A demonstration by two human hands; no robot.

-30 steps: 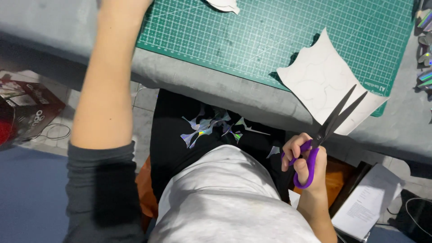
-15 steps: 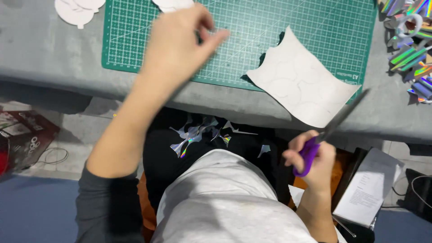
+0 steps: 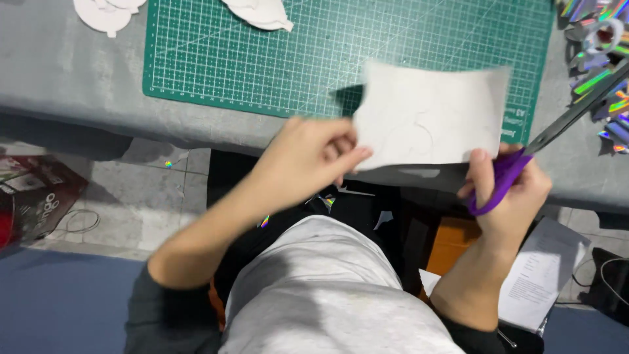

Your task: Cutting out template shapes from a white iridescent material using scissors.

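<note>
Since the earlier frames the white paper sheet (image 3: 429, 115) has left the mat and is now lifted at the near edge of the table; the left hand (image 3: 308, 157), previously stretched to the far side, has come back to grip it.

Left hand: closed in a pinch on the sheet's left edge, thumb and fingers pressed together. The sheet is thin, matt, roughly rectangular, blurred, with faint curved pencil lines on it; it casts a dark shadow on the mat at its left corner.

Right hand (image 3: 511, 190): curled shut through the purple plastic handles of the scissors (image 3: 544, 134), thumb touching the sheet's near right corner. The dark metal blades point far-right, beside the sheet; whether they are parted cannot be told.

Beneath lies a green cutting mat (image 3: 262, 59), ruled with a fine pale grid and a numbered scale along its border, on a grey, dull table (image 3: 72, 85). White paper cut-outs (image 3: 259, 13), curved in outline, rest at the far edge of the mat and on the table far left. At far right, a heap of shiny iridescent strips (image 3: 599, 72).

On the floor, near left, a dark red box (image 3: 29, 196) with pale lettering; near right, a white printed page (image 3: 540, 275). Small iridescent scraps (image 3: 327, 200) lie on the dark lap.
</note>
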